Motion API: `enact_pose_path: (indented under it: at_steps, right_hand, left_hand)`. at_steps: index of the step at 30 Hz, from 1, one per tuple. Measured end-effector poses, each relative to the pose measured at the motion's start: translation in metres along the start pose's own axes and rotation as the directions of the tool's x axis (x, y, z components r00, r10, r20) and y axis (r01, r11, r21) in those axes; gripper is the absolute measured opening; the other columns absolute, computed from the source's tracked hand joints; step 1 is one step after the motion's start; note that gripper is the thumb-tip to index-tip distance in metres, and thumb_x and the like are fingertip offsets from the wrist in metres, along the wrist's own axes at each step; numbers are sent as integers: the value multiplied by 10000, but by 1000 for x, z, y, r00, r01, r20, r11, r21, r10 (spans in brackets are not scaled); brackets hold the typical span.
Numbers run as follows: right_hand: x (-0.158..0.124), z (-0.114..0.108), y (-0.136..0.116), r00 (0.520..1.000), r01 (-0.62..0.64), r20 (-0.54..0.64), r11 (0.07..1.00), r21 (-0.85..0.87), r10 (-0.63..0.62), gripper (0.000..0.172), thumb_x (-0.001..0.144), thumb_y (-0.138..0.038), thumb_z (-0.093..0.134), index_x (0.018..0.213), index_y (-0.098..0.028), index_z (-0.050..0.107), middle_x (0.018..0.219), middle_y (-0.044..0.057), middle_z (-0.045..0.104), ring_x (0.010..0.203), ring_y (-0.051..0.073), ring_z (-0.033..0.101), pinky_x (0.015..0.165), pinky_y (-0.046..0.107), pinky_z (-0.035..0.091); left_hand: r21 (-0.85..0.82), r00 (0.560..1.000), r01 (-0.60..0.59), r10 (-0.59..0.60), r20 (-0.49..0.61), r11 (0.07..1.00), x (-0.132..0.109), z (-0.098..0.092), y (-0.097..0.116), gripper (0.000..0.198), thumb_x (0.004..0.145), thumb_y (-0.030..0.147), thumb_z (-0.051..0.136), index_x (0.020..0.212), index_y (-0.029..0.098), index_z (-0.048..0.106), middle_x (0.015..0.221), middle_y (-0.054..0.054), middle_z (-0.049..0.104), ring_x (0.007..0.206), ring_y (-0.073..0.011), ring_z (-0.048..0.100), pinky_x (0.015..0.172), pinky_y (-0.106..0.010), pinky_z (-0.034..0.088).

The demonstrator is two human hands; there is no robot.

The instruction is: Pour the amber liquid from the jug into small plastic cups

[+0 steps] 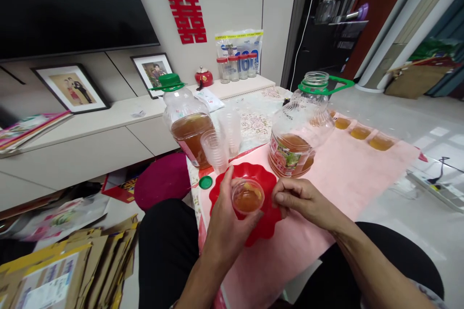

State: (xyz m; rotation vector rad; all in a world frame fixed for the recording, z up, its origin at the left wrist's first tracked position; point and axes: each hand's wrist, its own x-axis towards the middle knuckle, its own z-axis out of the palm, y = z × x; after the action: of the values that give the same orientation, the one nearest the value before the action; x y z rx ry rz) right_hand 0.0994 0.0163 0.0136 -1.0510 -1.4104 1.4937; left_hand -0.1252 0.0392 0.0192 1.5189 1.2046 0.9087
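Note:
My left hand [229,219] is wrapped round a clear plastic cup [248,197] with amber liquid in it, above a red scalloped tray [266,224]. Close by on the right, my right hand [302,200] is closed at the tray's edge, thumb against curled fingers; what it pinches, if anything, is hidden. Behind the tray stand stacked empty clear cups [214,149]. An uncapped large bottle [290,147] with a green handle holds amber liquid at the back right. Another bottle [192,130], green-capped, stands at the back left. A green cap [205,182] lies left of the tray.
Several filled cups [360,133] line the far right of the pink cloth [348,174]. A maroon round stool [163,181] and folded cardboard [90,270] are at the left. Along the wall, a white cabinet [145,116] bears photo frames and small red-lidded jars [234,68].

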Motion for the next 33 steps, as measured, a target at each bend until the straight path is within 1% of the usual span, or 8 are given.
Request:
enact_pose_path:
  at_steps: [5,8,16,20,25,29,31,33]
  right_hand:
    - [0,9,-12,997,-18,-69,1000,16,19,502,893,-663,764,826,-184,632,695,-15,621,601,107,597,574,245,454]
    - [0,12,-16,994,-54,-89,998,34,57,532,879,-689,761,803,-191,592,657,-21,624,565,102,592,549,237,433]
    - [-4,11,-12,986,-151,-51,978,144,160,548,812,-660,835,748,-204,537,555,-46,621,440,75,553,445,188,372]
    - [-10,12,-11,980,-177,-48,958,224,192,565,767,-662,859,709,-210,526,508,-56,589,403,74,523,397,181,352]
    - [-22,14,-16,974,-167,-97,942,292,203,583,720,-663,884,680,-209,521,504,-59,582,377,72,513,368,178,353]
    - [-37,8,-24,964,-156,-156,933,324,215,574,684,-628,913,665,-203,527,525,-48,600,361,73,510,354,184,358]
    - [-48,1,-29,958,-147,-189,932,331,218,559,676,-601,924,664,-199,537,531,-44,606,358,73,513,350,180,351]
    - [-62,-9,-33,948,-136,-229,934,331,219,541,669,-579,932,662,-196,550,509,-44,592,351,76,512,345,176,327]
  left_hand:
    - [12,996,-23,22,86,1000,-10,7,6,1021,777,358,774,1620,251,208,1429,-103,633,1328,-234,645,1205,-474,495]
    - [20,995,-12,10,104,1000,-15,11,6,988,808,375,758,1618,267,203,1474,-93,609,1379,-223,616,1231,-473,480]
    - [98,993,-13,2,117,995,-23,16,-4,988,801,413,757,1621,267,225,1535,-121,587,1448,-283,584,1256,-560,470]
    - [110,986,-88,71,151,990,-25,20,-8,937,875,457,712,1633,303,184,1534,-91,592,1447,-240,590,1217,-474,533]
    - [13,985,-157,155,75,988,-30,32,-5,877,873,373,693,1626,289,250,1447,-74,647,1343,-220,658,1174,-420,562]
    - [-51,969,-136,144,199,989,-32,40,-13,1068,790,282,777,1650,276,143,1534,-131,585,1444,-278,595,1175,-448,569]
    - [-95,964,-165,181,194,982,-33,46,-18,1096,765,222,788,1657,270,152,1557,-159,562,1468,-317,571,1198,-502,546]
    - [-125,961,-210,228,157,970,-36,53,-20,1058,792,235,783,1660,260,178,1567,-177,545,1464,-339,571,1208,-541,528]
